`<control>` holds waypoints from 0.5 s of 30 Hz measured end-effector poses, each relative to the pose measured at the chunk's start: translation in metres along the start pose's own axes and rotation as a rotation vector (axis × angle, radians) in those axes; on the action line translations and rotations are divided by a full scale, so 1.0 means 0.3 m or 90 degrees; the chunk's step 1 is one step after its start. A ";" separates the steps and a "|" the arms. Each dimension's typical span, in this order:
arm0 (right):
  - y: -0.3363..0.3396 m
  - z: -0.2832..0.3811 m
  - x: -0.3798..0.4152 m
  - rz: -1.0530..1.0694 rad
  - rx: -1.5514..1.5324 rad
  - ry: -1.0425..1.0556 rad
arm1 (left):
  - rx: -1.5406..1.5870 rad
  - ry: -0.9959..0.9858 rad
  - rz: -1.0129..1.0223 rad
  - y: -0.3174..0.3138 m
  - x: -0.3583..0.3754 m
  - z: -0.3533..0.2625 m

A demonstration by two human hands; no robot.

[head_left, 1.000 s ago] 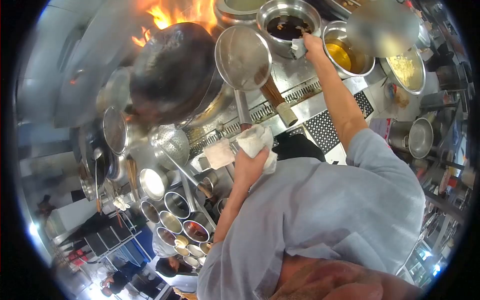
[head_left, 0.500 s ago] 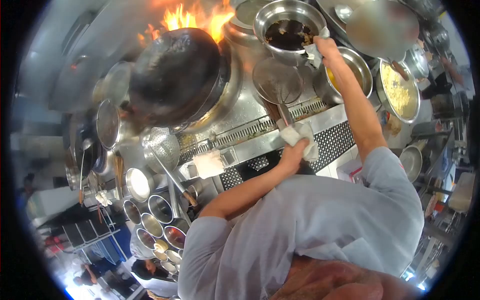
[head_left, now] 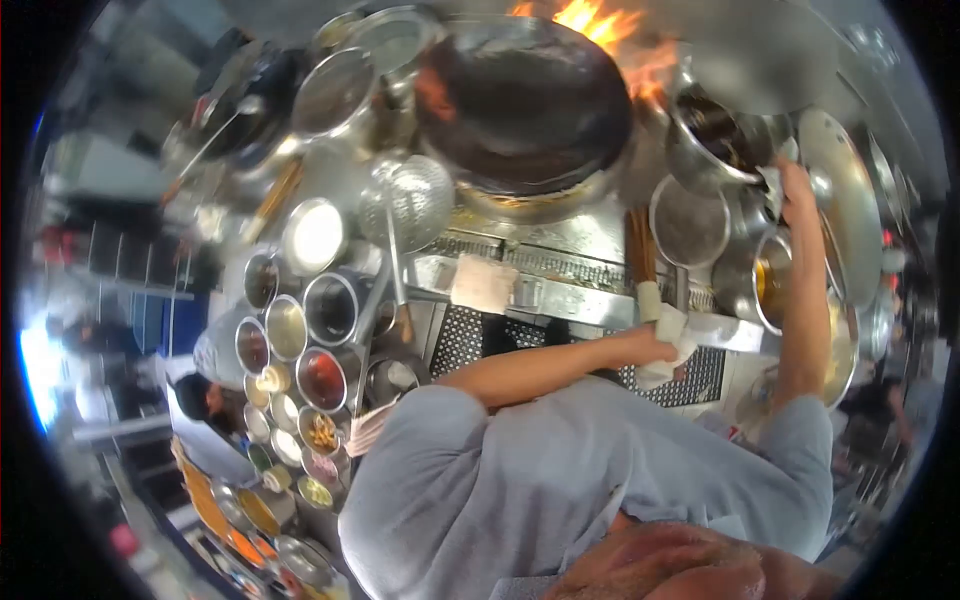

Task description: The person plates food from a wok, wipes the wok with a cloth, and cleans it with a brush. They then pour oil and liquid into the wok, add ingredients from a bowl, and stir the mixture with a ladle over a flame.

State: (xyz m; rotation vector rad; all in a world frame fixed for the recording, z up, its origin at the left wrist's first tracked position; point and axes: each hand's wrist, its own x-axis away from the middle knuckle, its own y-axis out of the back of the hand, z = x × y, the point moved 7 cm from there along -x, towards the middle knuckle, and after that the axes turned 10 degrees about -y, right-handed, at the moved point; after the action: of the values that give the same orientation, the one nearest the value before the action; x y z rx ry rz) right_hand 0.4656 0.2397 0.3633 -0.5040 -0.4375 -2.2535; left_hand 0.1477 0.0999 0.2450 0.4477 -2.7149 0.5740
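Note:
My right hand (head_left: 797, 190) is closed on the rim of a steel pot (head_left: 692, 150), with a white cloth between. The pot is tilted and holds dark liquid. My left hand (head_left: 650, 346) is closed round a white cloth (head_left: 672, 330), at the lower end of the handle of a round mesh strainer (head_left: 690, 222). The cloth hides exactly how the fingers meet that handle. Beside it stands a bundled bamboo brush (head_left: 641, 250). A large dark wok (head_left: 525, 110) sits on the burner to the left, with flames (head_left: 600, 28) behind it.
A perforated ladle (head_left: 408, 205) and a folded cloth (head_left: 484, 284) lie near the stove's front edge. Several seasoning containers (head_left: 325, 378) stand at left. A pot of yellow liquid (head_left: 768, 282) is below my right hand. Another person (head_left: 195, 395) is at lower left.
The view has swung left, so the stove appears farther right. The pot under my right hand now looks more tilted. Both hands keep their cloths.

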 end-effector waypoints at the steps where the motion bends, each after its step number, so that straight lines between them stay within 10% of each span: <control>1: -0.013 0.014 0.011 -0.002 0.015 0.010 | -0.181 -0.025 -0.104 0.128 0.136 -0.121; 3: -0.026 0.022 -0.001 0.009 0.047 0.029 | -0.419 0.121 -0.438 0.471 0.463 -0.252; 4: -0.025 0.031 -0.013 0.017 0.067 0.037 | -0.494 -0.118 -0.628 0.719 0.612 -0.244; 5: -0.027 0.045 -0.016 0.013 0.107 0.050 | -0.560 0.083 -0.628 0.915 0.826 -0.310; 6: -0.056 0.057 0.013 0.012 0.103 0.053 | -0.405 -0.126 -0.969 0.947 1.101 -0.496; 7: -0.088 0.082 0.046 0.003 0.103 0.063 | -0.497 -0.292 -0.938 1.108 1.262 -0.580; 8: -0.107 0.094 0.070 -0.008 0.104 0.069 | -0.567 -0.199 -1.002 1.170 1.384 -0.634; 12: -0.111 0.137 0.082 -0.091 0.233 0.090 | 0.154 -0.155 -0.678 1.644 1.421 -0.241; 15: -0.204 0.200 0.170 -0.114 0.315 0.094 | 0.077 -0.231 -0.757 1.620 1.379 -0.213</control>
State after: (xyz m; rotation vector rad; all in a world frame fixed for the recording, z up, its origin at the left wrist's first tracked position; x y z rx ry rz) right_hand 0.4008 0.2751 0.4303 -0.0429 -0.9591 -2.2196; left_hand -0.3848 0.4538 0.2950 2.1032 -2.1066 0.2975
